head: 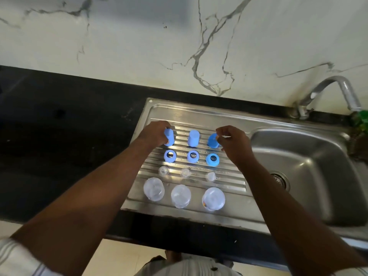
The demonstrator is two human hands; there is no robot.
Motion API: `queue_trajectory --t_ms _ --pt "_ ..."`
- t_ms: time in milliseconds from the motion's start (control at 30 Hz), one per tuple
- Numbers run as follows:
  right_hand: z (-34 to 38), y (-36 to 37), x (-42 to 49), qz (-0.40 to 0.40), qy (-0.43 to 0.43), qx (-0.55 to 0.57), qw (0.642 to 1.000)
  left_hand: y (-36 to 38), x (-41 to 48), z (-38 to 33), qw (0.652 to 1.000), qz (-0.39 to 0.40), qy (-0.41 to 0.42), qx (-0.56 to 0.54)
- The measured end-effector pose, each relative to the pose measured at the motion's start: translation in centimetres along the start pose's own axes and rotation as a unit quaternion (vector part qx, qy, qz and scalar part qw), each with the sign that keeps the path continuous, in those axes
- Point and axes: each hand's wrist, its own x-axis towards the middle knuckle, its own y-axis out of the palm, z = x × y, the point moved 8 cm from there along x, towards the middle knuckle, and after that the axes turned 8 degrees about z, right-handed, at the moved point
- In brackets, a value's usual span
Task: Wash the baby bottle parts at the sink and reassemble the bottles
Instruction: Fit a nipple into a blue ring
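Bottle parts stand in rows on the steel drainboard (pixel 229 208). The far row holds three blue caps: my left hand (pixel 154 134) grips the left cap (pixel 169 137), the middle cap (pixel 193 138) stands free, and my right hand (pixel 234 144) pinches the right cap (pixel 212 140), which looks tilted. Nearer me are three blue screw rings (pixel 169 155) (pixel 193 156) (pixel 212 159), then three clear nipples (pixel 163 170) (pixel 185 173) (pixel 210 176). Closest stand three clear bottles (pixel 153 189) (pixel 180 196) (pixel 213 198).
The sink basin (pixel 310 176) with its drain (pixel 279 179) lies right of the drainboard. A curved steel tap (pixel 328 92) rises at the back right, with something green (pixel 361 118) under its spout. Black countertop (pixel 59 136) stretches left; a marbled wall is behind.
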Motion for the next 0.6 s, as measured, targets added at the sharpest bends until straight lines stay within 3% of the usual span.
queue_trajectory --t_ms 300,467,600 --pt "-1.6 -1.3 -1.4 -0.001 0.01 0.054 0.998 -0.4 -1.7 0.0 0.999 -0.003 -0.01 -0.031" --pt "-1.2 -2.1 -3.1 0.02 -0.029 0.035 0.999 -3.8 -4.6 -1.0 0.981 -0.121 -0.076 -0.131" --pt "-1.6 -2.4 -4.9 0.039 -0.069 0.012 0.997 -5.3 -8.5 -4.6 0.965 -0.204 -0.044 -0.159"
